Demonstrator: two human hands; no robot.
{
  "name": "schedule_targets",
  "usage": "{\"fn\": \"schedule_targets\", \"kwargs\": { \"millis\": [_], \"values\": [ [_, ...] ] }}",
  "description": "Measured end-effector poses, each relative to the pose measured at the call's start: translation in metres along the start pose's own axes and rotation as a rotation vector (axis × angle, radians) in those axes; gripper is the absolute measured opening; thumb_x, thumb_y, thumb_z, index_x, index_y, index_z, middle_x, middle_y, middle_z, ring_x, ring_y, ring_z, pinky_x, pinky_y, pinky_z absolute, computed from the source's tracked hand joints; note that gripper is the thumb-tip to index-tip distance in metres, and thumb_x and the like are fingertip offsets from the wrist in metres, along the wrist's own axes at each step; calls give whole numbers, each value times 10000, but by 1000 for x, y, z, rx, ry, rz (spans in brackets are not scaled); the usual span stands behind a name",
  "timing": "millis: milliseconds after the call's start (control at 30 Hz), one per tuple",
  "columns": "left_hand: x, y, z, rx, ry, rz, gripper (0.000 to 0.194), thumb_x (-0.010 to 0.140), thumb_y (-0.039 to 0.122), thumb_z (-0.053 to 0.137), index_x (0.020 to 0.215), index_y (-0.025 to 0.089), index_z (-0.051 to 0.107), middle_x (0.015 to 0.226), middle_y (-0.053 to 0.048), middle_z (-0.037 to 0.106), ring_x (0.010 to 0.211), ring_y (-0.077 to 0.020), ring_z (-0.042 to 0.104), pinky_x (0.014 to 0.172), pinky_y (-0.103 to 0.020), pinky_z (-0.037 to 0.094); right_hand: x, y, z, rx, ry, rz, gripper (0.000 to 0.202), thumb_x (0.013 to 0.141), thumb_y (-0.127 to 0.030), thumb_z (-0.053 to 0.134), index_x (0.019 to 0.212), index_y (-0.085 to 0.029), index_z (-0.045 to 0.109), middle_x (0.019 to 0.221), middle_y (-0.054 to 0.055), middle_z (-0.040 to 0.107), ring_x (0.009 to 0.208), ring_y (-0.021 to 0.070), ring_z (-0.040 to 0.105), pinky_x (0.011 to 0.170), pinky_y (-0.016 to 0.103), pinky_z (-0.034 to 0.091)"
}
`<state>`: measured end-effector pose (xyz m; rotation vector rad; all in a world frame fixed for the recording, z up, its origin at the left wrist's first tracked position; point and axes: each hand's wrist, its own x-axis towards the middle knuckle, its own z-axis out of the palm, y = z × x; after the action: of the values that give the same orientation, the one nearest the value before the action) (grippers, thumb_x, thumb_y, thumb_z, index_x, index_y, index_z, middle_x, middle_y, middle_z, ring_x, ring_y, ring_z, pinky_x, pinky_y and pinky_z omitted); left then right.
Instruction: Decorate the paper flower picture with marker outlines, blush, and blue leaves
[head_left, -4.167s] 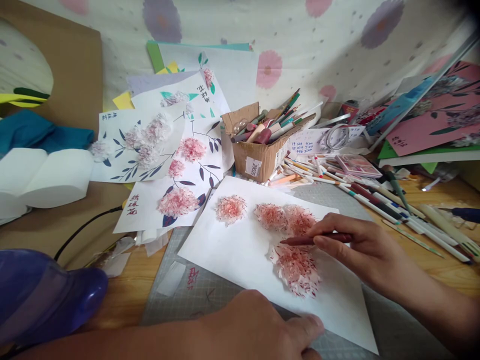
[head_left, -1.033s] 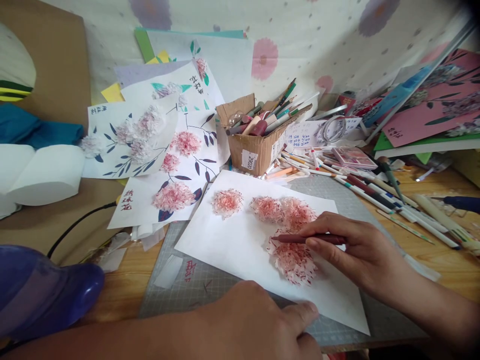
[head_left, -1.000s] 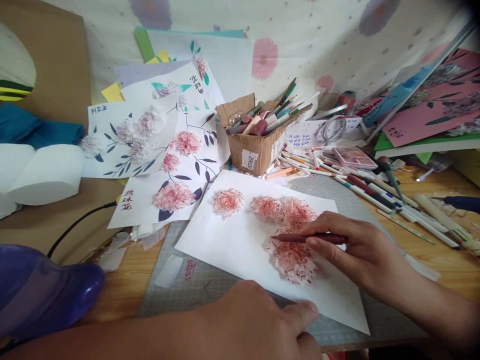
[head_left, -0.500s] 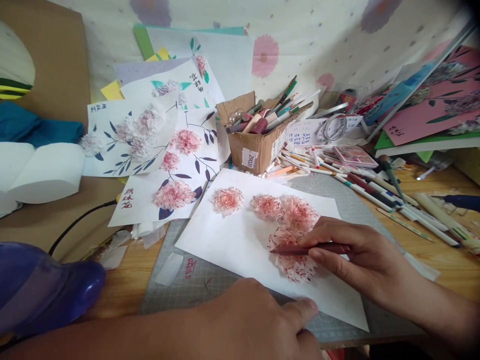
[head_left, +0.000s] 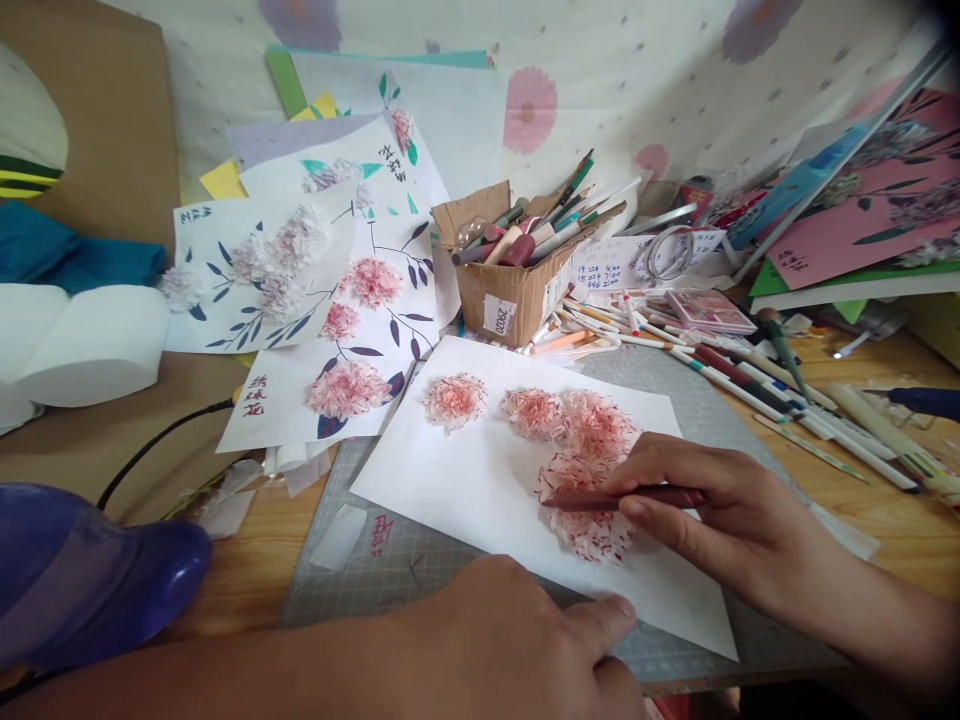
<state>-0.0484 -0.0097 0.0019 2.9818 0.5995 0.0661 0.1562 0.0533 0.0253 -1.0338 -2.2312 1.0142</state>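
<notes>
A sheet of white paper (head_left: 465, 480) bears several ruffled, pinkish-red paper flowers, their petals edged in dark red. My right hand (head_left: 720, 510) pinches a dark red pen (head_left: 585, 500), whose tip lies at the left edge of the lowest flower (head_left: 592, 535). Near the sheet's front edge is my left hand (head_left: 517, 640), its index finger stretched out and resting on the paper. It holds nothing that I can see, and its lower fingers are partly cut off by the frame. Under the paper lies a grey cutting mat (head_left: 322, 590).
A cardboard box (head_left: 499, 295) full of pens stands behind the sheet. Loose markers (head_left: 757, 390) spread to the right. Finished flower pictures (head_left: 300, 370) lie at the left, near white paper rolls (head_left: 97, 350) and a blue-purple plastic object (head_left: 90, 580).
</notes>
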Motion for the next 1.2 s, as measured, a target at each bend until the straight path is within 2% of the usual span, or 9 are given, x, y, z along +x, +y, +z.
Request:
{"fn": "schedule_targets", "kwargs": {
  "millis": [200,400,567,667,767,867,967,1067,1200],
  "values": [
    [-1,0,4,23,-22,11,67,890,279,474,901,218,499,1253,-36,556,507,-134,569,314,-317,267,0,0,-3,-7,23,35,207,882,-302,542,952,-241,727,883,51,708,787,171,653,655,255,527],
    [-2,1,10,21,15,-38,124,880,358,508,849,242,478,1202,48,592,348,-109,422,278,-348,133,-1,0,-6,-37,30,-7,194,882,-281,543,958,-242,717,868,34,696,756,139,642,633,225,511],
    [2,0,6,22,24,-10,93,839,309,578,849,226,538,1147,5,631,429,-119,539,287,-336,121,1,-3,-5,-36,50,24,210,887,-292,533,985,-259,716,928,42,705,817,158,652,674,242,525],
    [3,0,4,45,36,-6,99,811,301,617,817,218,563,1141,6,642,380,-102,501,279,-333,101,0,-3,-7,-35,24,37,206,878,-303,541,978,-258,716,937,50,709,839,184,654,682,272,527],
    [2,0,6,41,88,-33,120,801,319,643,811,224,572,1128,27,647,322,-81,418,275,-332,78,-5,1,-16,31,182,84,164,839,-352,592,837,-234,707,804,45,707,704,183,639,548,265,475],
    [1,-1,16,-116,191,-26,124,810,328,633,798,225,564,754,65,654,323,-68,355,277,-283,119,-11,13,-29,183,539,165,151,756,-383,689,747,-233,678,576,0,603,524,138,521,436,250,329],
    [1,-2,29,-186,428,44,257,820,265,575,611,207,438,440,85,399,311,-77,214,299,-257,109,-14,27,-40,366,761,139,144,702,-367,739,720,-237,679,563,-13,543,527,124,453,493,272,324],
    [1,0,33,-115,531,94,327,831,199,477,551,201,306,433,71,309,336,-97,189,338,-266,133,-18,37,-46,476,800,135,147,658,-351,770,716,-254,677,634,-11,560,573,132,460,527,281,332],
    [4,4,22,31,453,49,302,888,189,333,598,219,414,483,40,379,349,-126,296,346,-286,201,-27,42,-49,516,759,172,182,641,-347,793,693,-236,658,599,-24,533,519,112,463,511,269,288]
  ]
}}
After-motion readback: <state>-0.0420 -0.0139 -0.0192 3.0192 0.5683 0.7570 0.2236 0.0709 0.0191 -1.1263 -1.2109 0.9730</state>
